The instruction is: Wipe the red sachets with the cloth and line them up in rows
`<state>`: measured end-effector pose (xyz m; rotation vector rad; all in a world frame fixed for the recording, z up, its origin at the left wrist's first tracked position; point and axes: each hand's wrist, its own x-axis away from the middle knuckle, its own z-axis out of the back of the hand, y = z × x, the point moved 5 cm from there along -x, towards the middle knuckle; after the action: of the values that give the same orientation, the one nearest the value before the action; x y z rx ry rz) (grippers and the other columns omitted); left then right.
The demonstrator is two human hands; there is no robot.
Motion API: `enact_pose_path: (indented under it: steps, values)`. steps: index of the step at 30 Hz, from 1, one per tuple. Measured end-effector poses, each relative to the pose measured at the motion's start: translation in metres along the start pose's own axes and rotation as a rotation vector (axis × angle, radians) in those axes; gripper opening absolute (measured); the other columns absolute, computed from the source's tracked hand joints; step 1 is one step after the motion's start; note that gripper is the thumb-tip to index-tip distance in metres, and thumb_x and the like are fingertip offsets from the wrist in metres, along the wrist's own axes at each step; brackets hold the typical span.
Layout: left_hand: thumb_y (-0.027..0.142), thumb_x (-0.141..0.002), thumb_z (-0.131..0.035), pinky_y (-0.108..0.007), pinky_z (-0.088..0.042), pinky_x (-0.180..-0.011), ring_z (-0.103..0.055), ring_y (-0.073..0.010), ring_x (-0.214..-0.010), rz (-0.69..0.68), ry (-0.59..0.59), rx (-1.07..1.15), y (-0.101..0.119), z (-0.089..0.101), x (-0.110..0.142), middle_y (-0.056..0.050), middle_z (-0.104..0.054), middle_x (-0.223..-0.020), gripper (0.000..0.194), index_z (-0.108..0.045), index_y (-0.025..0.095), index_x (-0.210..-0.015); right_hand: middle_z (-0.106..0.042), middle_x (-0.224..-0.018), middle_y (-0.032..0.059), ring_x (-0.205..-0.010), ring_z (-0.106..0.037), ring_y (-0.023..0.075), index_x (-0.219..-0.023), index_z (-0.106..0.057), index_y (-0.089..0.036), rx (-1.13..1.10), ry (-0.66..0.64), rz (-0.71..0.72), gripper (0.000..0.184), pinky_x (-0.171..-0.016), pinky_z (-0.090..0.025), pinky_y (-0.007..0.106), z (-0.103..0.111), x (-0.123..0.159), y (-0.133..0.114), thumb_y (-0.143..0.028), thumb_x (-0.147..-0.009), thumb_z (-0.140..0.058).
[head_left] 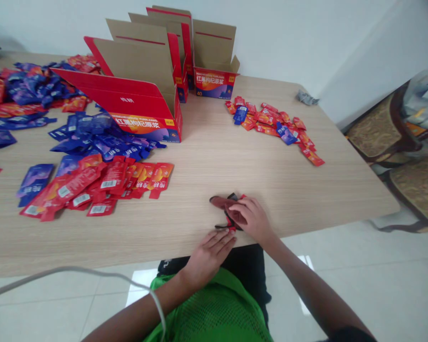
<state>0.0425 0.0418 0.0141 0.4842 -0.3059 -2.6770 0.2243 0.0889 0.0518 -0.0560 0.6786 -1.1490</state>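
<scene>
Near the front edge of the table lies a small reddish-brown item with black straps and bits of red [219,203]; I cannot make out its kind. My right hand [252,219] is bent over it from the right, thumb and fingers closed on its brown part and hiding some of it. My left hand [211,251] lies flat at the table edge, its fingers stretched out side by side. Those fingertips touch the item's lower end, by a red piece and a black strap.
Red sachets [109,183] and blue sachets [103,135] lie heaped on the left. An open red carton [146,107] stands behind them, with more open cartons [214,78] by the wall. Loose sachets [271,118] are scattered at the back right. A grey cable [74,269] crosses lower left.
</scene>
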Motion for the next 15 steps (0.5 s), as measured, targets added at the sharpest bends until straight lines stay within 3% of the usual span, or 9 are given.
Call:
enact_pose_path:
  steps: [6, 8, 10, 12, 13, 15]
  values:
    - [0.005, -0.1, -0.045, -0.041, -0.036, -0.127, -0.045, -0.0225, -0.153, -0.01, -0.013, -0.011, -0.001, 0.003, 0.0, -0.009, -0.054, -0.161, 0.056, -0.051, 0.013, -0.155, -0.07, -0.107, 0.0086, -0.103, -0.061, 0.0283, -0.111, -0.073, -0.026, 0.172, 0.057, -0.065, 0.014, -0.093, -0.057, 0.045, 0.027, -0.029, 0.069, -0.026, -0.1, -0.067]
    - [0.006, -0.101, -0.045, -0.041, -0.037, -0.127, -0.046, -0.0228, -0.152, -0.012, 0.0, -0.015, -0.001, 0.002, 0.0, -0.009, -0.054, -0.161, 0.055, -0.052, 0.013, -0.154, -0.07, -0.107, 0.0093, -0.103, -0.061, 0.0291, -0.113, -0.073, -0.025, 0.214, 0.151, -0.094, 0.015, -0.093, -0.056, 0.046, 0.045, -0.036, 0.079, -0.025, -0.1, -0.066]
    - [0.005, -0.101, -0.045, -0.041, -0.037, -0.127, -0.047, -0.0224, -0.152, -0.013, 0.011, -0.015, -0.001, 0.002, -0.001, -0.008, -0.055, -0.16, 0.054, -0.052, 0.013, -0.154, -0.069, -0.109, 0.01, -0.105, -0.062, 0.0294, -0.115, -0.072, -0.025, 0.201, 0.313, -0.147, 0.016, -0.095, -0.056, 0.047, 0.063, -0.038, 0.076, -0.025, -0.099, -0.067]
    - [0.005, -0.101, -0.044, -0.041, -0.037, -0.127, -0.047, -0.0218, -0.152, -0.013, 0.018, -0.009, -0.001, 0.002, -0.001, -0.008, -0.056, -0.16, 0.053, -0.053, 0.013, -0.153, -0.068, -0.114, 0.0105, -0.108, -0.063, 0.0291, -0.117, -0.071, -0.026, 0.138, 0.439, -0.187, 0.019, -0.098, -0.055, 0.048, 0.073, -0.033, 0.057, -0.025, -0.098, -0.07]
    - [0.004, -0.101, -0.044, -0.041, -0.036, -0.127, -0.047, -0.0217, -0.152, -0.01, 0.019, -0.005, -0.001, 0.002, -0.001, -0.008, -0.056, -0.159, 0.053, -0.053, 0.013, -0.152, -0.067, -0.116, 0.0104, -0.11, -0.064, 0.0289, -0.118, -0.07, -0.027, 0.096, 0.443, -0.181, 0.021, -0.098, -0.056, 0.048, 0.072, -0.03, 0.043, -0.025, -0.097, -0.071]
    - [0.004, -0.102, -0.043, -0.042, -0.037, -0.127, -0.05, -0.0224, -0.149, 0.002, 0.024, 0.009, -0.001, 0.001, -0.001, -0.008, -0.058, -0.157, 0.052, -0.054, 0.014, -0.152, -0.067, -0.116, 0.0095, -0.112, -0.064, 0.0279, -0.119, -0.07, -0.029, 0.011, 0.333, -0.117, 0.023, -0.099, -0.056, 0.046, 0.056, -0.022, 0.009, -0.024, -0.097, -0.071]
